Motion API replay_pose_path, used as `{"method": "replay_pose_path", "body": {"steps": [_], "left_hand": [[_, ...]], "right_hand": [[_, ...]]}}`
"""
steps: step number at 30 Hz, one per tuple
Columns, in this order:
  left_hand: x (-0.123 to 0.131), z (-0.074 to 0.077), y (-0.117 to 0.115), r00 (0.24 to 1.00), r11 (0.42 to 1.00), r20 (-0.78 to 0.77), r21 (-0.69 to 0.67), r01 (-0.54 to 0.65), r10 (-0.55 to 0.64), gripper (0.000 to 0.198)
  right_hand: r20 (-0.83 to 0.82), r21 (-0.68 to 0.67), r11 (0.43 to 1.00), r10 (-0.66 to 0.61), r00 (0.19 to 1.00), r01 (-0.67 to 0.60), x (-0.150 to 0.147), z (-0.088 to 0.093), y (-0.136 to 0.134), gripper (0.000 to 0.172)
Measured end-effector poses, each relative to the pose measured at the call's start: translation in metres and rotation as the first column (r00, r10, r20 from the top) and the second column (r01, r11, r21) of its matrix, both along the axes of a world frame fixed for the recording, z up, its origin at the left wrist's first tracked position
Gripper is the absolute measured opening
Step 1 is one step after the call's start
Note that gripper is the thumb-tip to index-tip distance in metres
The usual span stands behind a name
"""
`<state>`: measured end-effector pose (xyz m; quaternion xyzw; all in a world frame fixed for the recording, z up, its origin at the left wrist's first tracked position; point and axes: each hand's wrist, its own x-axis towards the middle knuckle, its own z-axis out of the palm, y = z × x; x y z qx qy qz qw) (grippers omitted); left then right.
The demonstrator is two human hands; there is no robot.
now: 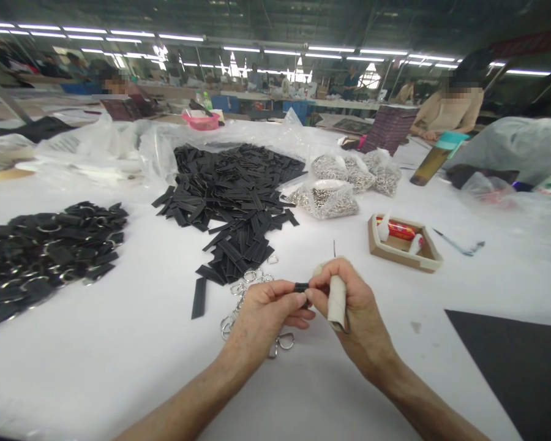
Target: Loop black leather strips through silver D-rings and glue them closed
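Between the fingertips of both hands is a small folded black strip [302, 286]. My left hand [264, 312] is closed, pinching its left end. My right hand [360, 309] pinches the other end and also keeps a tool with a pale wrapped handle [337, 300] in its grip; a thin metal tip points up beyond the knuckles. Whether a ring sits in the fold is hidden by the fingers. Metal D-rings [286, 341] lie loose under and around my left hand. A single black strip [199, 298] lies left of them, by a large heap of black strips [234, 190].
At left is a pile of black strips fitted with rings [50, 251]. Clear bags of metal rings [326, 199] stand behind a cardboard tray [406, 257] holding a red tube. A bottle [438, 158] and black sheet [514, 355] are at right. A co-worker [454, 110] sits across.
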<state>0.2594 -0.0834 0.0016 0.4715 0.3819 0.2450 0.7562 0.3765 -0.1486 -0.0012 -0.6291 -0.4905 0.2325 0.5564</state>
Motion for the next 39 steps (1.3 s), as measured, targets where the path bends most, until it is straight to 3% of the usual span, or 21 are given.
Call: {"method": "replay_pose_path", "body": {"steps": [24,29,35,39], "left_hand": [[0.000,-0.002,-0.001,1.000,0.999,0.009,0.049,0.013,-0.013,0.012],[-0.002,-0.003,0.001,0.999,1.000,0.037,0.021,-0.011,0.010,0.012],[-0.005,-0.002,0.004,1.000,1.000,0.012,0.006,-0.007,0.006,0.016],[-0.005,-0.003,0.004,1.000,1.000,0.010,-0.009,-0.002,0.002,0.017]], "right_hand": [[0.113,0.026,0.999,-0.026,0.993,0.023,0.000,0.000,-0.003,0.012],[0.041,0.000,1.000,-0.018,0.999,0.018,0.003,0.009,-0.006,0.009],[-0.084,-0.065,0.998,0.013,0.996,-0.018,0.031,0.028,-0.016,0.023],[0.020,-0.098,0.995,0.020,1.000,-0.018,0.049,0.034,-0.021,0.035]]}}
